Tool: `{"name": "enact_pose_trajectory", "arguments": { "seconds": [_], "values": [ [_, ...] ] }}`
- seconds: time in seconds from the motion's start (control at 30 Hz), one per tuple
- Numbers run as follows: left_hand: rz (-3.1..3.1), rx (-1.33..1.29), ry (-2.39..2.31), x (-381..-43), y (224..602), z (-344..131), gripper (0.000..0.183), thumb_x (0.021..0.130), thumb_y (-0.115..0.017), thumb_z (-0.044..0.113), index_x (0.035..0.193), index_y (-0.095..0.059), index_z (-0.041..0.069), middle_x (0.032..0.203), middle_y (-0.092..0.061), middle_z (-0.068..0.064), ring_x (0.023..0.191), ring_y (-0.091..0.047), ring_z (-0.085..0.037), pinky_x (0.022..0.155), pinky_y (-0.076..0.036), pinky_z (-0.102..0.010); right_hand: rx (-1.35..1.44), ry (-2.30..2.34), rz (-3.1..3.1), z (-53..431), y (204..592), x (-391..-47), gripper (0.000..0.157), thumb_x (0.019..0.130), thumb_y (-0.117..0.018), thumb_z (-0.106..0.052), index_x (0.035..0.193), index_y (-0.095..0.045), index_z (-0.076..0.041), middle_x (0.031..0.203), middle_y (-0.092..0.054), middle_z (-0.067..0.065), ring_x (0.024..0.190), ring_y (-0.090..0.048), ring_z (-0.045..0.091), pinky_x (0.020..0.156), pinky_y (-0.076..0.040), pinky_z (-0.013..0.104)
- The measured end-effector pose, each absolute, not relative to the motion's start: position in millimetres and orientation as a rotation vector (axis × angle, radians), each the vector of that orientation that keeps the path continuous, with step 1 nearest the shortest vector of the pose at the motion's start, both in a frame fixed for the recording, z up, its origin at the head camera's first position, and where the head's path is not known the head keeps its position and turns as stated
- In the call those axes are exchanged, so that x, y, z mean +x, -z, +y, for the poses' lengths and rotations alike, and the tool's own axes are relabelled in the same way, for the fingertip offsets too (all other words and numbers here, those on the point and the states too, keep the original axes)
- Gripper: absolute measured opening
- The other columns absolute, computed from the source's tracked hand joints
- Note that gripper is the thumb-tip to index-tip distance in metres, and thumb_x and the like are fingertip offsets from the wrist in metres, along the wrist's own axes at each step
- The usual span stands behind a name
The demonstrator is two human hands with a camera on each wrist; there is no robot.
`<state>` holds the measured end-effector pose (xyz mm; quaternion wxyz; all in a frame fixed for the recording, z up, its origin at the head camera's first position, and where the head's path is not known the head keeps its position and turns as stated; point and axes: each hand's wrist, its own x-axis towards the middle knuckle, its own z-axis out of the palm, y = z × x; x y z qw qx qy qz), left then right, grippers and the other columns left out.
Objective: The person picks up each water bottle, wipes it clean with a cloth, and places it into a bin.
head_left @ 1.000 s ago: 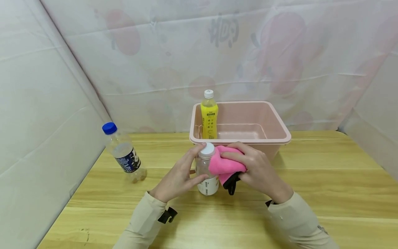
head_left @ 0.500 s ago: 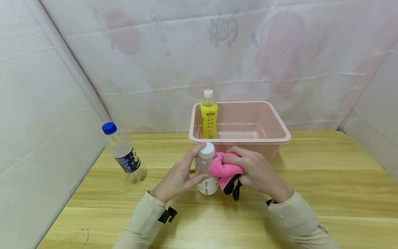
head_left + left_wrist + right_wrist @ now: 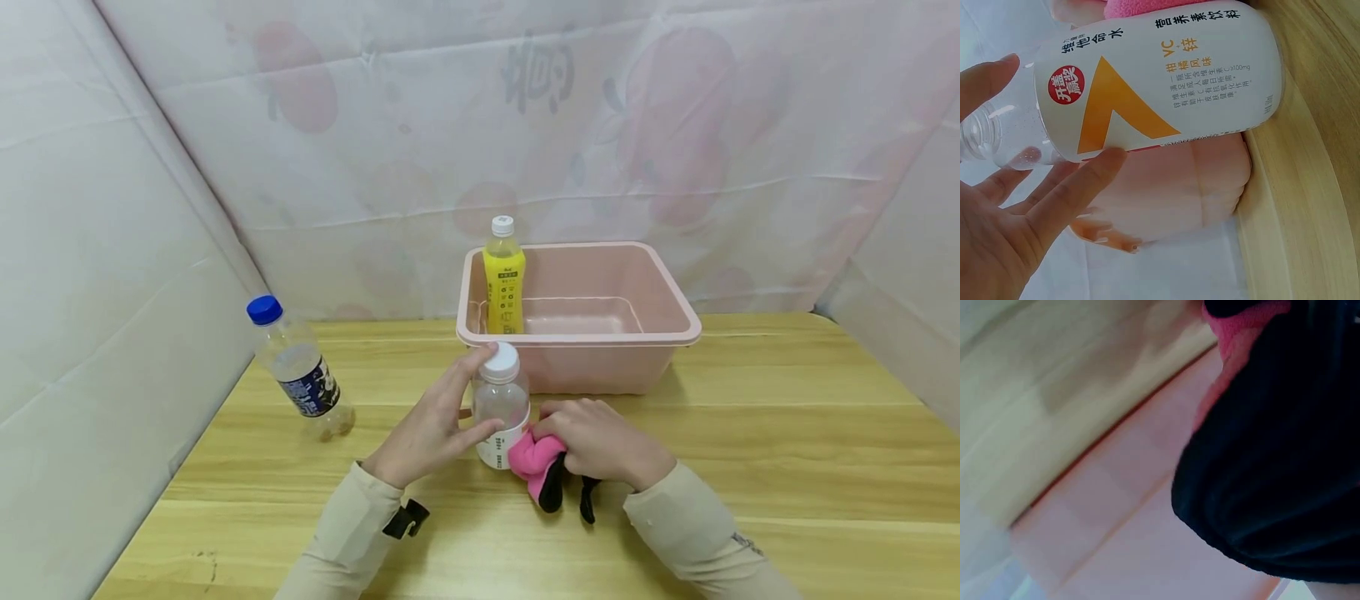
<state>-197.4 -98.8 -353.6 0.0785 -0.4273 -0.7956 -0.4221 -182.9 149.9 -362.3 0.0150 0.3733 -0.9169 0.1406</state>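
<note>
- We see the left hand [image 3: 429, 435] clamped round an upright, clear plastic bottle [image 3: 502, 402], which stands at two o'clock from it.
- The right hand [image 3: 603, 442], at four o'clock from the bottle, clutches a fluffy pink-and-black cloth [image 3: 534, 460] against its side.
- On the white-and-orange paper-like label [image 3: 1210, 62] we read "VC", "柑橘风味", "营养素饮料"; a round red badge [image 3: 1066, 85] says "开盖赢奖".

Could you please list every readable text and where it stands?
"维他命水": held bottle
"营养素饮料": same
"VC+锌": same
"柑橘风味": same
"开盖赢奖": its red circle
Too small or faint: its fine print; text on yellow bottle, blue-capped bottle, sleeve, backdrop.
</note>
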Motion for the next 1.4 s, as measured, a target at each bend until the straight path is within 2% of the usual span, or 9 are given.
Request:
{"name": "enact_pose_trajectory", "arguments": {
  "seconds": [0.23,0.37,0.63,0.77,0.9,1.0,1.4],
  "values": [
    [-2.382,-1.278,1.247,-197,355,-99,0.084,0.091,-0.076,0.004,0.156,-0.025,0.012,0.15,-0.042,-0.019,0.133,-0.048,-0.036,0.079,-0.062,-0.039,1.17,-0.452,-2.835,151,364,-184,0.047,0.065,-0.061,0.017,0.092,-0.077,-0.017,0.082,-0.053,-0.009,0.066,-0.049,0.01,0.057,-0.042,0.029],
    [-2.39,-1.27,1.257,-197,355,-99,0.084,0.091,-0.076,0.004,0.157,-0.025,0.012,0.15,-0.042,-0.019,0.133,-0.048,-0.036,0.079,-0.062,-0.039,1.166,-0.441,-2.791,153,359,-184,0.045,0.065,-0.06,0.016,0.092,-0.077,-0.017,0.086,-0.058,-0.007,0.067,-0.052,0.011,0.056,-0.043,0.028],
    [-2.377,-1.291,1.27,-198,354,-99,0.084,0.09,-0.076,0.002,0.156,-0.025,0.01,0.149,-0.042,-0.019,0.131,-0.05,-0.036,0.081,-0.061,-0.039,1.144,-0.597,-2.427,162,342,-184,0.053,0.061,-0.061,0.017,0.099,-0.076,-0.018,0.099,-0.067,-0.002,0.076,-0.063,0.014,0.058,-0.053,0.029],
    [-2.372,-1.301,1.274,-198,354,-99,0.085,0.089,-0.076,0.0,0.156,-0.025,0.01,0.148,-0.043,-0.019,0.13,-0.05,-0.036,0.081,-0.061,-0.038,1.132,-0.692,-2.204,162,336,-186,0.057,0.061,-0.062,0.018,0.105,-0.076,-0.015,0.105,-0.069,0.003,0.082,-0.067,0.018,0.063,-0.058,0.034],
    [-2.378,-1.299,1.263,-198,354,-99,0.085,0.089,-0.076,0.0,0.156,-0.024,0.011,0.147,-0.043,-0.019,0.128,-0.051,-0.035,0.08,-0.062,-0.037,1.108,-0.778,-2.106,161,333,-187,0.059,0.063,-0.062,0.02,0.113,-0.075,-0.01,0.111,-0.068,0.008,0.088,-0.068,0.022,0.074,-0.057,0.027],
    [-2.379,-1.3,1.263,-198,354,-99,0.086,0.089,-0.076,0.0,0.156,-0.024,0.011,0.146,-0.044,-0.019,0.128,-0.051,-0.035,0.08,-0.062,-0.036,1.101,-0.807,-2.088,160,331,-186,0.06,0.064,-0.062,0.02,0.116,-0.074,-0.009,0.114,-0.067,0.008,0.088,-0.066,0.021,0.077,-0.052,0.021],
    [-2.356,-1.314,1.247,-199,355,-99,0.085,0.089,-0.076,-0.001,0.156,-0.024,0.009,0.146,-0.044,-0.019,0.125,-0.053,-0.034,0.079,-0.062,-0.036,1.095,-0.744,-2.163,160,334,-186,0.059,0.062,-0.058,0.019,0.11,-0.075,-0.01,0.108,-0.068,0.005,0.081,-0.065,0.016,0.064,-0.056,0.032]
  ]
}}
